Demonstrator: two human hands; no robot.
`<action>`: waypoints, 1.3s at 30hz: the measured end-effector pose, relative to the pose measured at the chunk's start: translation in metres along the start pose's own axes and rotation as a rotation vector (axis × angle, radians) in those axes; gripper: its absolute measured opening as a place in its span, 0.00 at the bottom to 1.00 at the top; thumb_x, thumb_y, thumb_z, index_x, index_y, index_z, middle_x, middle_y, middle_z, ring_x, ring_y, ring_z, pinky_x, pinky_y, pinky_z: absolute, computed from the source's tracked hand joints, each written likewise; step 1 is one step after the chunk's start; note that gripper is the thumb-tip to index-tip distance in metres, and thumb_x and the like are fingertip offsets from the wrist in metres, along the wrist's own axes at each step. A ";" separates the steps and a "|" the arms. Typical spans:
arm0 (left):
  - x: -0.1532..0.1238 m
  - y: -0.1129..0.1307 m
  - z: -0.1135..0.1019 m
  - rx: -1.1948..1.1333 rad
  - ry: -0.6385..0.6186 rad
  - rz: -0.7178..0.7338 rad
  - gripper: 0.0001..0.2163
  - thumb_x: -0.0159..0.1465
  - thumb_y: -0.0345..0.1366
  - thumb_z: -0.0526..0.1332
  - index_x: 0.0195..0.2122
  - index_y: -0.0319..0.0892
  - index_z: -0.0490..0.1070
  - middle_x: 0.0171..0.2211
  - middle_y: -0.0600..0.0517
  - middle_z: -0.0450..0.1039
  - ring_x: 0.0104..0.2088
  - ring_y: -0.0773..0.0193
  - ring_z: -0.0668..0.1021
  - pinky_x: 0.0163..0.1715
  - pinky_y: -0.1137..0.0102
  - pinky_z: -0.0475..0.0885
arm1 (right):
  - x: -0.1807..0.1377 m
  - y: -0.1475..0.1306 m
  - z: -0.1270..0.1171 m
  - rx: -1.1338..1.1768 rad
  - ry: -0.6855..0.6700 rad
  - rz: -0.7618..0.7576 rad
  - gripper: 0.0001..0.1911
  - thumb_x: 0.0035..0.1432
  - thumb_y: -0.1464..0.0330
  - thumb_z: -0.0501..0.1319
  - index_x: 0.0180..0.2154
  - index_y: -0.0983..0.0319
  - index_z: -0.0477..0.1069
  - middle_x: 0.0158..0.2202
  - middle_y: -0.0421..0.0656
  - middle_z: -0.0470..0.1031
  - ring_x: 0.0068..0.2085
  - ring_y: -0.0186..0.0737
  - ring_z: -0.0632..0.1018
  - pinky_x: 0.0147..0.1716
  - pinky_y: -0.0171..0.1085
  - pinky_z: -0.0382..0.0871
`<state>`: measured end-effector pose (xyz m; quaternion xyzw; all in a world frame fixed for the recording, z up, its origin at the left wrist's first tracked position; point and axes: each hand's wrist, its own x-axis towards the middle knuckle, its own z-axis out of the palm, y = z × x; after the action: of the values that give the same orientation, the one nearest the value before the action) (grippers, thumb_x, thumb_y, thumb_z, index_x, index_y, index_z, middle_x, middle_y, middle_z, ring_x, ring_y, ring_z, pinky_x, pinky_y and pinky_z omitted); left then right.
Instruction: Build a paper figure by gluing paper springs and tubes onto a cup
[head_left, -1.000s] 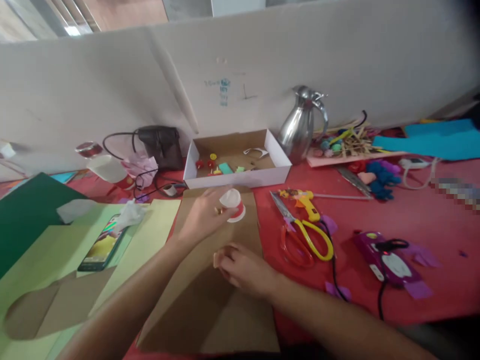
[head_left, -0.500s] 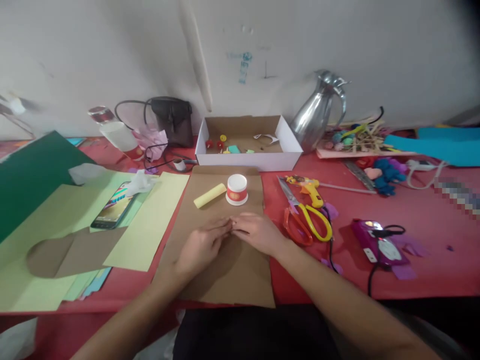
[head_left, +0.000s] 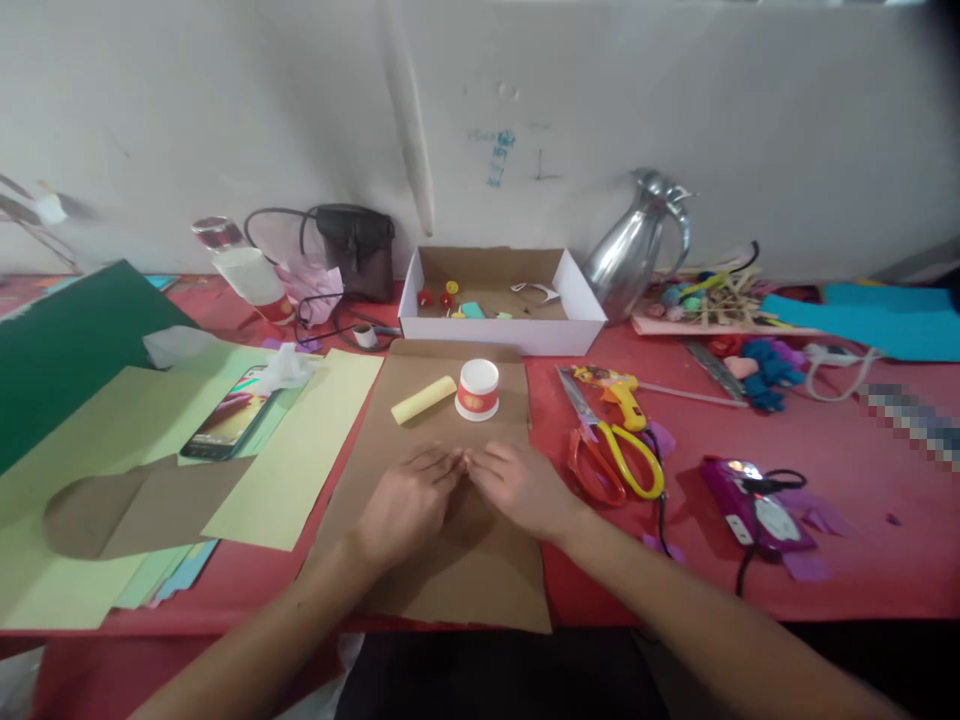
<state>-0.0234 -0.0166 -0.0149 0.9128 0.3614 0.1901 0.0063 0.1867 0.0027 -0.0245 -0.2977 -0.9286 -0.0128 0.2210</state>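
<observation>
My left hand (head_left: 411,500) and my right hand (head_left: 521,488) meet at the fingertips over a brown cardboard sheet (head_left: 480,590). The fingers of both are bent and pressed together; whatever they may hold is hidden under them. Just beyond my hands a white paper cup with a red band (head_left: 478,390) stands upside down on the cardboard. To its left lies a rolled yellow paper tube (head_left: 424,400).
Scissors (head_left: 611,440) and a yellow glue gun (head_left: 626,400) with a cord lie right of the cardboard. A white box (head_left: 502,335) stands behind it, beside a metal jug (head_left: 637,245). Coloured paper and a phone (head_left: 229,415) lie left. A purple device (head_left: 757,505) sits right.
The view has tilted up slightly, so things appear a little lower. My hands stay together at the fingertips, with the fingers shifted slightly. The cup and yellow tube have not moved on the cardboard.
</observation>
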 end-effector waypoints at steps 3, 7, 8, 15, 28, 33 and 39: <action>-0.003 0.000 0.004 0.016 0.038 -0.010 0.19 0.61 0.23 0.55 0.53 0.39 0.72 0.51 0.43 0.76 0.50 0.56 0.79 0.55 0.55 0.72 | -0.001 -0.006 0.005 0.026 0.015 0.046 0.14 0.68 0.74 0.51 0.47 0.65 0.74 0.44 0.49 0.80 0.39 0.44 0.74 0.37 0.44 0.69; -0.001 0.000 0.001 0.032 0.041 0.026 0.17 0.62 0.24 0.56 0.52 0.39 0.73 0.50 0.45 0.78 0.48 0.57 0.79 0.55 0.56 0.72 | -0.001 -0.008 -0.002 0.117 0.035 0.080 0.13 0.67 0.72 0.53 0.48 0.62 0.74 0.47 0.46 0.79 0.40 0.42 0.74 0.41 0.42 0.69; 0.000 0.000 0.000 0.032 0.042 0.022 0.16 0.63 0.25 0.56 0.51 0.39 0.73 0.48 0.45 0.78 0.47 0.57 0.79 0.55 0.56 0.72 | -0.002 -0.003 -0.007 0.141 0.062 0.112 0.13 0.67 0.71 0.53 0.46 0.60 0.75 0.47 0.45 0.80 0.41 0.42 0.75 0.43 0.42 0.69; 0.007 -0.002 0.008 -0.118 0.242 -0.096 0.12 0.67 0.29 0.55 0.44 0.46 0.77 0.42 0.51 0.81 0.44 0.59 0.81 0.50 0.59 0.76 | -0.041 0.093 -0.070 -0.004 0.234 1.183 0.13 0.54 0.72 0.60 0.43 0.64 0.72 0.45 0.53 0.75 0.50 0.50 0.73 0.50 0.45 0.64; 0.003 0.000 0.011 -0.288 0.236 -0.194 0.10 0.67 0.31 0.56 0.40 0.45 0.78 0.45 0.49 0.78 0.45 0.61 0.79 0.45 0.65 0.76 | -0.060 0.132 -0.088 0.504 0.337 1.468 0.04 0.45 0.68 0.60 0.27 0.61 0.68 0.16 0.35 0.61 0.19 0.33 0.65 0.17 0.30 0.55; 0.006 0.000 0.008 -0.320 0.246 -0.238 0.09 0.66 0.32 0.58 0.37 0.46 0.79 0.43 0.50 0.79 0.43 0.60 0.79 0.45 0.63 0.75 | -0.057 0.104 -0.116 0.856 0.320 1.337 0.09 0.44 0.65 0.58 0.30 0.62 0.69 0.22 0.39 0.65 0.20 0.31 0.65 0.16 0.31 0.56; 0.004 -0.002 0.008 -0.424 0.203 -0.298 0.10 0.66 0.34 0.58 0.39 0.48 0.80 0.44 0.51 0.78 0.44 0.61 0.79 0.45 0.65 0.75 | -0.042 0.074 -0.130 1.401 0.510 1.085 0.17 0.57 0.53 0.56 0.34 0.60 0.70 0.24 0.38 0.65 0.24 0.34 0.70 0.22 0.33 0.67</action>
<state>-0.0189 -0.0118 -0.0211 0.8042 0.4424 0.3491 0.1888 0.3105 0.0206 0.0670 -0.4788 -0.3806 0.5925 0.5243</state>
